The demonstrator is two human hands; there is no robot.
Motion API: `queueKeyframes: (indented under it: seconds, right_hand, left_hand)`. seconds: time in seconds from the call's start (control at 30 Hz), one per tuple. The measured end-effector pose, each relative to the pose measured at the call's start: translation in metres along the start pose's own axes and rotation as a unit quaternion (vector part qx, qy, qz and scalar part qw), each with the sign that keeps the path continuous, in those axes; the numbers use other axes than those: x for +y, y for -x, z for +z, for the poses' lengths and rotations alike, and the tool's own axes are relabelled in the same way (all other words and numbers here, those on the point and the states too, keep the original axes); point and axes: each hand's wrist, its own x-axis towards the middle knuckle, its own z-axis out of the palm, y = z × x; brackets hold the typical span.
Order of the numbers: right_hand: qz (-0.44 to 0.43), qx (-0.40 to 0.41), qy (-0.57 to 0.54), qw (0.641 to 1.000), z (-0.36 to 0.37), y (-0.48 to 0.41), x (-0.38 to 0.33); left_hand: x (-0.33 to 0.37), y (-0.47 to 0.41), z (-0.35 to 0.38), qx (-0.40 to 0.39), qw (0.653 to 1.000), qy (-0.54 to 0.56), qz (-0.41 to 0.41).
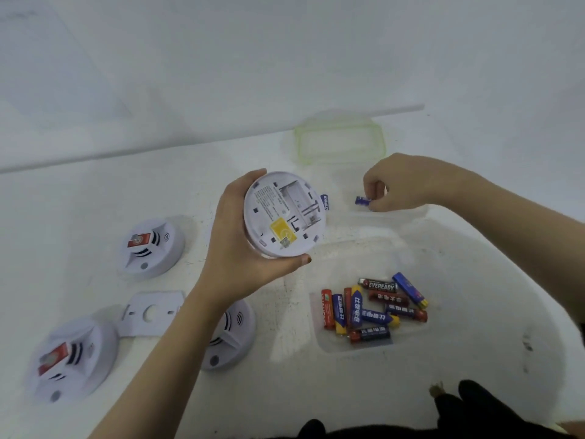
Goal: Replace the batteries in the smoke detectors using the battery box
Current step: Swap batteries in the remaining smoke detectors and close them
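Observation:
My left hand [234, 248] grips a round white smoke detector [285, 213], turned back-side up so its empty battery bay and yellow sticker show. My right hand [399, 185] pinches a small blue battery [361, 200] just above the white table. Another blue battery [325, 202] lies on the table, half hidden behind the detector's right rim. A clear plastic battery box [357, 346] at the lower right holds several red, blue and black batteries [373, 308].
Three more white smoke detectors rest on the table, at the left [151, 247], lower left [71, 356] and under my left forearm [232, 334]. A white mounting plate [152, 313] lies between them. The box's green-rimmed lid [340, 141] sits at the back.

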Motion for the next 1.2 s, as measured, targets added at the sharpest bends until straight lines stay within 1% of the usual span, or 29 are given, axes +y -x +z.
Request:
queueKeyframes:
  seconds: [0.1,0.2,0.27,0.33,0.4,0.47,0.6,0.73,0.8,0.87,0.93,1.03,1.1,1.2]
  right_hand:
    - [-0.024,0.067,-0.116,0.991,-0.006,0.01,0.0]
    - [-0.081,0.172,-0.24,0.952,-0.012,0.026,-0.009]
    - [-0.118,0.194,-0.33,0.916,-0.018,0.039,-0.021]
    - [-0.147,0.185,-0.381,0.894,-0.02,0.05,-0.032]
    - [-0.169,0.182,-0.392,0.886,-0.02,0.058,-0.042]
    - [-0.18,0.195,-0.392,0.881,-0.019,0.064,-0.051]
    - [-0.204,0.26,-0.31,0.891,-0.015,0.071,-0.065]
    - [-0.222,0.301,-0.234,0.897,-0.009,0.072,-0.071]
    - [-0.233,0.326,-0.196,0.895,-0.004,0.072,-0.074]
    - [-0.232,0.342,-0.189,0.891,0.002,0.073,-0.075]
    - [-0.229,0.34,-0.212,0.887,0.004,0.077,-0.079]
    - [-0.232,0.291,-0.3,0.879,0.007,0.087,-0.085]
    - [-0.225,0.293,-0.332,0.868,0.008,0.091,-0.088]
    - [-0.225,0.309,-0.387,0.839,0.012,0.095,-0.092]
  left_hand:
    - [0.002,-0.001,0.002,0.006,1.0,0.007,0.002]
    - [0.003,-0.001,0.004,-0.005,1.0,0.021,0.002]
    - [0.006,-0.002,0.005,-0.01,1.0,0.023,0.007]
    - [0.01,-0.002,0.006,-0.013,0.999,0.024,0.017]
    - [0.015,-0.002,0.007,-0.015,0.999,0.024,0.023]
    - [0.02,-0.002,0.008,-0.016,0.999,0.018,0.027]
    - [0.025,0.001,0.008,-0.021,0.999,0.011,0.027]
    - [0.032,0.004,0.007,-0.014,0.999,0.003,0.042]
    - [0.035,0.006,0.007,-0.012,0.999,0.002,0.05]
    - [0.038,0.01,0.006,-0.003,0.999,0.006,0.052]
    - [0.042,0.012,0.006,0.007,0.998,0.009,0.054]
    - [0.047,0.015,0.004,0.0,0.998,0.016,0.06]
    - [0.048,0.017,0.002,0.001,0.998,0.013,0.064]
    - [0.052,0.02,-0.002,0.013,0.997,0.009,0.079]
